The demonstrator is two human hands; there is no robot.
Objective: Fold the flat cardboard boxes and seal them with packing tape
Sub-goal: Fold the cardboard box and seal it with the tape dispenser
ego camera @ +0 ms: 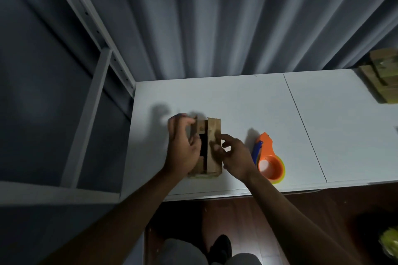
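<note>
Near the table's (237,97) front edge, the left hand (182,148) cups the small cardboard box's (213,146) side while the right hand's (234,155) curled fingers press its flap shut, tape dispenser (268,157) waiting just beside for sealing.

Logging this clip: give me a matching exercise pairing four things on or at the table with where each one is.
Things:
1. cardboard box
2. tape dispenser
3. stacked boxes
4. left hand

Places:
A. far right edge of the table
B. just right of the right hand
C. between both hands, flaps partly open
D. on the box's left side

Pairs: 1-C, 2-B, 3-A, 4-D
</note>
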